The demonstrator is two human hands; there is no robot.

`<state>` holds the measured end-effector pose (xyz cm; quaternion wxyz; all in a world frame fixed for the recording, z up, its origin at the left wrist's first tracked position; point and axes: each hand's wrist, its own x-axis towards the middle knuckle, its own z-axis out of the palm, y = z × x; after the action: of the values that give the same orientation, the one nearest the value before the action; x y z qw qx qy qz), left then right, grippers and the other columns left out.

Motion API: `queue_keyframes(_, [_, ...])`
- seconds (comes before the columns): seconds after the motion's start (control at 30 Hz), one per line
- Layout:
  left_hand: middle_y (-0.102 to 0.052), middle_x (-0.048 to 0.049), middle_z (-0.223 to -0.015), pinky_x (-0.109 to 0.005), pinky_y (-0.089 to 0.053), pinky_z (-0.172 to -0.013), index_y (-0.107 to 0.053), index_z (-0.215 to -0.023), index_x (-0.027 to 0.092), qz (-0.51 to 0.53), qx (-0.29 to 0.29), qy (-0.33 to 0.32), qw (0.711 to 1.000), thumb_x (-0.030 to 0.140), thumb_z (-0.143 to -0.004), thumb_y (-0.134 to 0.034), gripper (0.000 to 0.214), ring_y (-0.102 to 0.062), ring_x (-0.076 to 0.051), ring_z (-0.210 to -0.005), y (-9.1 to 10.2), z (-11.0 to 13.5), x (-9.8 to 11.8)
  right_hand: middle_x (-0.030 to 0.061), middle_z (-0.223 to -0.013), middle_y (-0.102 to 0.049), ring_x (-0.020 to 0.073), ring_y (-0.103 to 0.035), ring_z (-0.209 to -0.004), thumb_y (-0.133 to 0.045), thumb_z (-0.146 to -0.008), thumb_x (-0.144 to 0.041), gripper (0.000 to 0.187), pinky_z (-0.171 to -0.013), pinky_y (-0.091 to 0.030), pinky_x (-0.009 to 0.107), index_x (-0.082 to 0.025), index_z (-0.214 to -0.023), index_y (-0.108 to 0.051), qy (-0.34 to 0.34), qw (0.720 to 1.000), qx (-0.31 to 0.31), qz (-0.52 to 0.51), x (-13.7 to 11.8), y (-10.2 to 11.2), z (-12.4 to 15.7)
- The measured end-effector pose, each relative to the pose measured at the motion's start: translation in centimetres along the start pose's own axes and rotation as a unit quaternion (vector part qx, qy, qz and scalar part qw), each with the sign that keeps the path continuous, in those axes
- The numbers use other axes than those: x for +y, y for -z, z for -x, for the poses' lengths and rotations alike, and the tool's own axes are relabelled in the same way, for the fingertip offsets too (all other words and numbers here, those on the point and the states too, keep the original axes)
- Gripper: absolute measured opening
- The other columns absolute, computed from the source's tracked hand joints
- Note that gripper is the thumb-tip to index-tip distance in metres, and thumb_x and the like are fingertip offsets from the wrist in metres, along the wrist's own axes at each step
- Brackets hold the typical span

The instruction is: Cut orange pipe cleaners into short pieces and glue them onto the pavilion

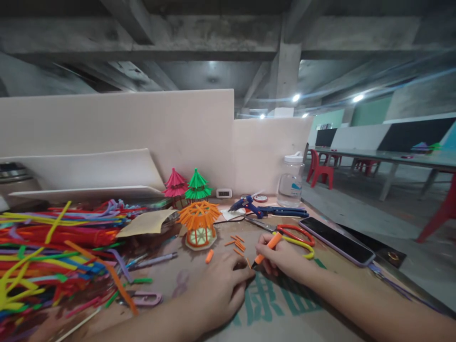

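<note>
My right hand [281, 256] is closed around an orange marker pen [268, 250], its dark tip slanting down to the left. That tip meets the fingertips of my left hand [218, 287], which pinch a short orange stick [248, 262]. Just beyond the left fingers lie several cut orange sticks [239, 244]. An orange pen cap [209, 256] rests on the table behind my left hand. Farther back stands a small orange pavilion model [199, 216] with a fringed roof and a pale base.
Colourful fuzzy strips [53, 256] heap up at left. Behind are a pink model [175, 183], a green model [196, 184], a blue glue gun [246, 205] and a water bottle [290, 180]. Scissors [297, 233] and a phone [337, 241] lie right; a purple-handled cutter [147, 298] lies left.
</note>
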<state>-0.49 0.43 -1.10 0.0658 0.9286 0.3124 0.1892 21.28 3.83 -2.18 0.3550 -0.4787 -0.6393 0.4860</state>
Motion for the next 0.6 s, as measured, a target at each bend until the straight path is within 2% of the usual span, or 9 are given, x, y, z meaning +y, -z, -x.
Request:
queue_keyframes(0.17, [-0.067,-0.0082,-0.116,-0.043,-0.052,-0.095,-0.071,-0.122,0.027,0.011,0.009,-0.009,1.000,0.012,-0.090,-0.053,0.039,-0.060,-0.025,-0.106,-0.08,-0.12,-0.14,-0.0075,-0.041,-0.052,0.0093,-0.040,-0.034,-0.060,-0.082,-0.056,0.037,-0.037,-0.027,0.020,-0.024,-0.075,-0.045,0.007,1.000,0.012,-0.015,-0.08,-0.01,0.09])
queue_keyframes(0.37, [-0.065,-0.0072,-0.115,-0.042,-0.051,-0.096,-0.069,-0.122,0.026,0.017,0.003,-0.012,1.000,0.010,-0.089,-0.053,0.039,-0.058,-0.024,-0.108,-0.03,-0.23,-0.08,-0.0046,-0.052,-0.058,0.0108,-0.046,-0.041,-0.062,-0.083,-0.055,0.034,-0.043,-0.033,0.023,-0.023,-0.080,-0.051,0.031,0.998,0.051,-0.037,-0.24,0.10,0.12])
queue_keyframes(0.6, [-0.062,-0.0074,-0.110,-0.043,-0.049,-0.094,-0.070,-0.121,0.026,0.009,-0.005,-0.005,1.000,0.010,-0.090,-0.053,0.039,-0.055,-0.024,-0.105,0.26,-0.29,0.20,-0.0035,-0.062,-0.061,0.0105,-0.051,-0.048,-0.065,-0.082,-0.053,0.034,-0.047,-0.037,0.023,-0.021,-0.087,-0.053,0.054,0.996,0.039,-0.053,-0.40,0.09,0.33])
